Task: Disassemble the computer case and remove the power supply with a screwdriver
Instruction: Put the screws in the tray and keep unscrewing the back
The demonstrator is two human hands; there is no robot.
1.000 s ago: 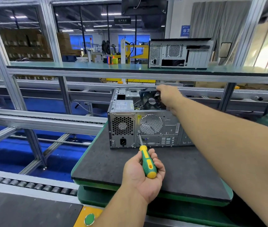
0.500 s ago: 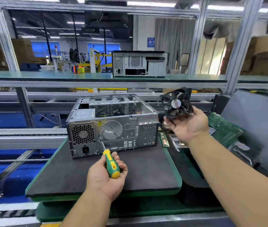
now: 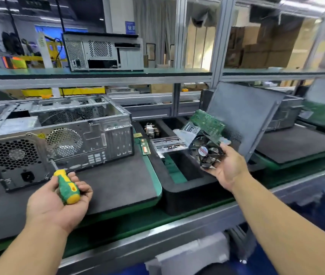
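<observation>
Head view: the fan [image 3: 207,153] could be slipping and dropping onto the parts in the black tray [image 3: 179,189], since the right hand [image 3: 227,169] is only cradling it on curled fingertips. The left hand [image 3: 58,203] is curling its fingers round the screwdriver [image 3: 67,187], just beside the computer case [image 3: 58,139], power supply [image 3: 16,155] inside.
</observation>
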